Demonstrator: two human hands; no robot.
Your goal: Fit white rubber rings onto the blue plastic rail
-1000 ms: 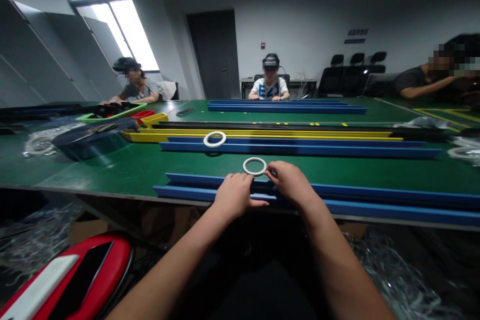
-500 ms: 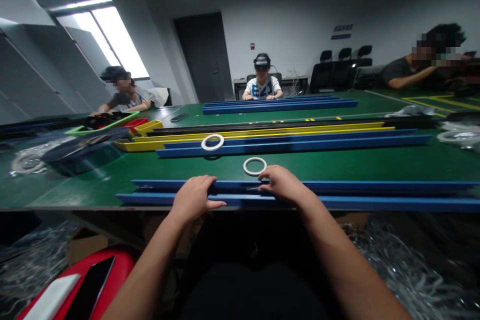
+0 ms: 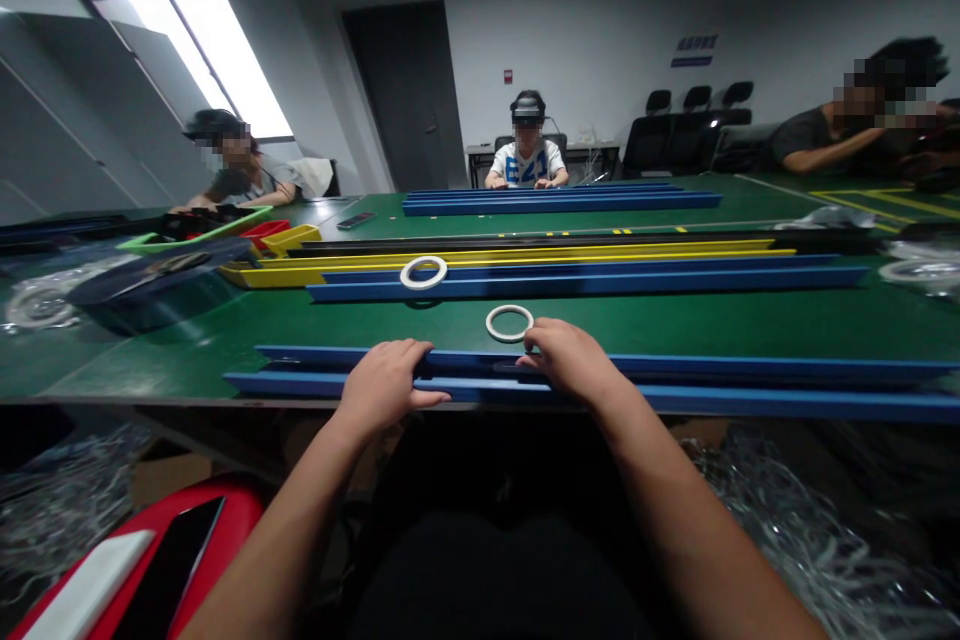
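A long blue channel-shaped strip [image 3: 480, 386] lies along the near edge of the table, its two raised walls running left to right. My left hand [image 3: 384, 378] grips it left of centre, thumb on the front wall and fingers over the back. My right hand [image 3: 574, 358] is over the strip with its fingers pinched near the inner groove. A thin, clear-looking sliver shows faintly beside those fingertips; what they hold cannot be made out. Just behind the right fingers a white tape roll [image 3: 508, 338] lies flat on the table.
Another white tape roll [image 3: 406, 274] rests on a second blue strip [image 3: 600, 286], with yellow strips [image 3: 277, 275] behind. At left are a dark coil [image 3: 150, 295] and a green-rimmed tray [image 3: 195, 240]. A red stool [image 3: 225, 510] carries a phone. Several people sit around the table.
The view has tipped slightly, so the scene sits a little higher. Both hands keep nearly the same places on the strip; the right fingertips have shifted slightly.
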